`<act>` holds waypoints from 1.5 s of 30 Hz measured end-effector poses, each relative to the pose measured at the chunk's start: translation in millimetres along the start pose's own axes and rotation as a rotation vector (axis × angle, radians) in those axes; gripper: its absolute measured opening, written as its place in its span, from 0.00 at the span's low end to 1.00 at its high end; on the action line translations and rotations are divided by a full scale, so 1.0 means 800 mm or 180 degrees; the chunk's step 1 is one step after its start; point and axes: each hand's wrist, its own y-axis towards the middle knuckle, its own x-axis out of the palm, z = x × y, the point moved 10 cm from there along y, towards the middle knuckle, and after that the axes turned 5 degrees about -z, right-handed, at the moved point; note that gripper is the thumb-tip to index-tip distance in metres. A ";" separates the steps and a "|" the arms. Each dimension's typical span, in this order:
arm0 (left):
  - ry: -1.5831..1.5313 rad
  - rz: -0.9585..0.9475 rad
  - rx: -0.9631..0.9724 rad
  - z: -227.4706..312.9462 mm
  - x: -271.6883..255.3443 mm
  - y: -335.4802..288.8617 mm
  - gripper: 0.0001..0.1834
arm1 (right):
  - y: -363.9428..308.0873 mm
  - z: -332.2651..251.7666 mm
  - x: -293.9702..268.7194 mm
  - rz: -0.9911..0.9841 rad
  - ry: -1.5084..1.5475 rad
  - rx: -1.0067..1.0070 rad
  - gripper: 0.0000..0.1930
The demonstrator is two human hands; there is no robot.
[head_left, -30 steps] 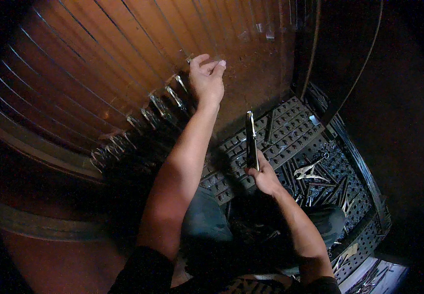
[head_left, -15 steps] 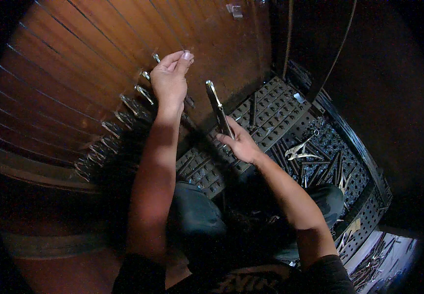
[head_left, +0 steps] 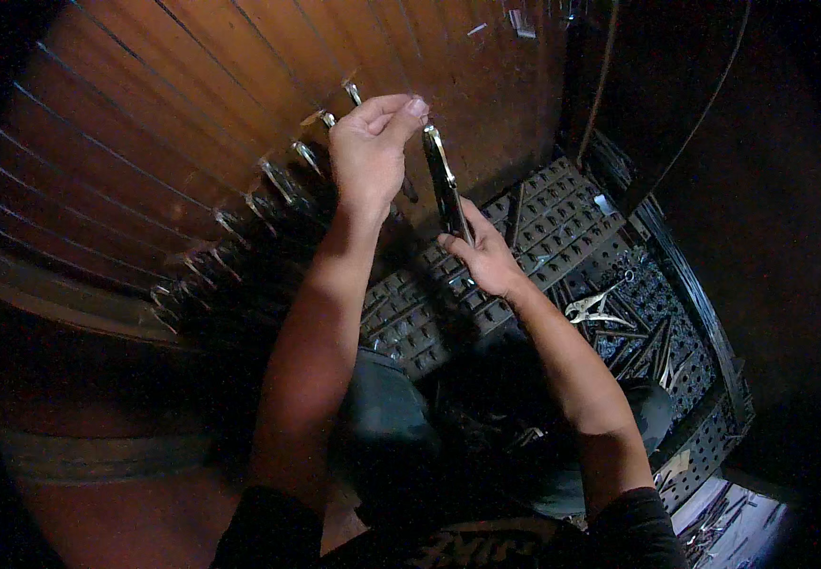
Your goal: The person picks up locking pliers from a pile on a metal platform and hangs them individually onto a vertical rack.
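Nearest: knee (head_left: 382,398), partly in shadow. White tray (head_left: 769,531) with thin metal pieces, lower right corner of view. Next, perforated platform (head_left: 714,450); dark rods (head_left: 655,353) lie along it, loose pliers (head_left: 598,311) near its upper left side, slotted plate (head_left: 548,223) adjoining.

Right hand (head_left: 491,261) has its fingers wrapped round the handles of the pliers (head_left: 446,180), held over the slotted plate, working end up, just below the left fingertips; contact can't be told. Left hand (head_left: 370,156): thumb and index pressed together; can't tell if anything thin is pinched.

Beyond: brown panel (head_left: 486,114), wires (head_left: 45,49) running down it, row of clamps (head_left: 278,180) along its lower left edge, nearest ones right beside the left hand.

Step in hand looks like bringing pliers up to the left fingertips; next move likely calls for fine tip alignment, keeping fingers out from between the jaws. More room toward the panel's right edge; left is tight with clamps.
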 end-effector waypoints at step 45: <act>0.0054 -0.0359 0.0061 0.006 0.017 0.004 0.15 | 0.009 -0.017 -0.022 0.0353 -0.0087 -0.0332 0.29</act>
